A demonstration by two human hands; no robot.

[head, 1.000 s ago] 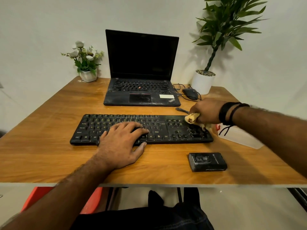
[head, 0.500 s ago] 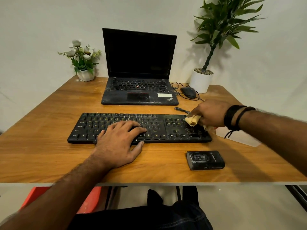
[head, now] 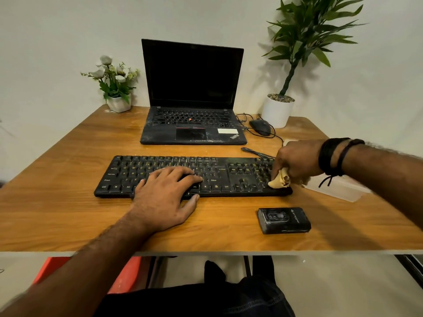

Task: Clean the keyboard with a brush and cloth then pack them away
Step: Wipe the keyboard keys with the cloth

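Note:
A black keyboard [head: 229,172] lies across the middle of the wooden table [head: 68,213]. My left hand [head: 164,193] lies flat on its lower middle keys, fingers straight. My right hand [head: 295,162] grips a bunched yellow cloth [head: 279,179] and presses it on the keyboard's front right corner, over the number pad. No brush is visible. A white flat box [head: 341,188] sits partly hidden behind my right wrist.
An open black laptop [head: 192,124] stands behind the keyboard. A wired mouse [head: 259,126] and a white potted plant [head: 278,110] are at the back right, a small flower pot [head: 119,102] at the back left. A small black case [head: 283,220] lies near the front edge.
My right hand has slid the cloth from the upper part of the number pad toward the keyboard's front right corner. The left hand has stayed on the keys.

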